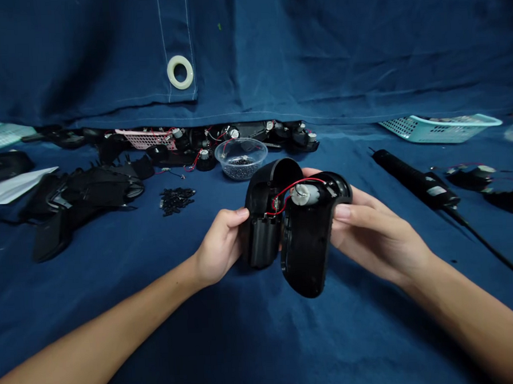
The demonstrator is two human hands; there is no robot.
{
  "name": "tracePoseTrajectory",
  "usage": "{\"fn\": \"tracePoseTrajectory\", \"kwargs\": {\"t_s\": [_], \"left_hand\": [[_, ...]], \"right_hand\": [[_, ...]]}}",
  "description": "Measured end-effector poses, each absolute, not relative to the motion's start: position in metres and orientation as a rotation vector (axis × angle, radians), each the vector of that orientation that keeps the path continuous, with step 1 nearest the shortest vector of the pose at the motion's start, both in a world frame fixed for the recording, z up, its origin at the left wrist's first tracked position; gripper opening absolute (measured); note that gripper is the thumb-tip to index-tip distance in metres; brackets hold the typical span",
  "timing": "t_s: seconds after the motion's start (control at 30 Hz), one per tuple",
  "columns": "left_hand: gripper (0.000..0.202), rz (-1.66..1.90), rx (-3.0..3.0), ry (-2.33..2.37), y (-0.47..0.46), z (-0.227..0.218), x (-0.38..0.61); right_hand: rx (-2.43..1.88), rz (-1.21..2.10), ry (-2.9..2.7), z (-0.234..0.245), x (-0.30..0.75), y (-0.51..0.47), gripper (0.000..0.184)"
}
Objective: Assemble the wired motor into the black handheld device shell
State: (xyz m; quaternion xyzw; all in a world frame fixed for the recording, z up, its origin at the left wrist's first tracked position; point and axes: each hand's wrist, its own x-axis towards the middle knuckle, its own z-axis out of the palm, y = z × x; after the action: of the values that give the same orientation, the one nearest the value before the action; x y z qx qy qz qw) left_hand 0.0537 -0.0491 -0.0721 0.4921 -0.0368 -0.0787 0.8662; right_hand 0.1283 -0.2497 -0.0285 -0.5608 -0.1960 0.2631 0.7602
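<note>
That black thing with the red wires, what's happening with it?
A person is holding a black plastic casing open in two halves, one half in the left hand and the other in the right hand. Red wires run between the halves to a small metal motor. Behind it, a clear plastic bowl holds small black parts.

We are looking over a navy cloth (264,346) spread across the tabletop and up at a navy curtain (317,45) hanging just behind its far edge. A pale plastic eyelet (180,72) is sitting in a stitched hem near the curtain's middle, while soft, dim light is falling across the creased fabric.
</note>
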Motion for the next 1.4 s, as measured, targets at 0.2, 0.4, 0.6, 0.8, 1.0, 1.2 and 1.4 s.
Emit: {"fn": "tracePoseTrajectory", "kwargs": {"t_s": [0.2,0.4,0.6,0.8,1.0,1.2,1.4], "left_hand": [[0.032,-0.154,1.019,-0.002,-0.051,-0.077,0.054],[0.021,-0.171,1.059,0.069,-0.051,-0.073,0.056],[0.021,-0.154,1.070,0.098,-0.051,-0.072,0.056],[0.020,-0.133,1.076,0.108,-0.051,-0.073,0.057],[0.033,-0.153,1.046,0.042,-0.052,-0.072,0.056],[0.028,-0.144,1.104,0.140,-0.054,-0.066,0.055],[0.023,-0.034,1.185,0.115,-0.055,-0.068,0.057]], "right_hand": [[-1.229,0.568,-0.426,-0.028,0.129,-0.250,0.039],[-1.186,0.624,-0.420,-0.029,0.129,-0.248,0.039],[-1.167,0.620,-0.432,-0.031,0.129,-0.249,0.035],[-1.133,0.632,-0.436,-0.031,0.128,-0.248,0.034],[-1.130,0.623,-0.434,-0.031,0.127,-0.248,0.033],[-1.164,0.622,-0.416,-0.031,0.127,-0.247,0.035],[-1.202,0.613,-0.396,-0.031,0.125,-0.247,0.039]]}}
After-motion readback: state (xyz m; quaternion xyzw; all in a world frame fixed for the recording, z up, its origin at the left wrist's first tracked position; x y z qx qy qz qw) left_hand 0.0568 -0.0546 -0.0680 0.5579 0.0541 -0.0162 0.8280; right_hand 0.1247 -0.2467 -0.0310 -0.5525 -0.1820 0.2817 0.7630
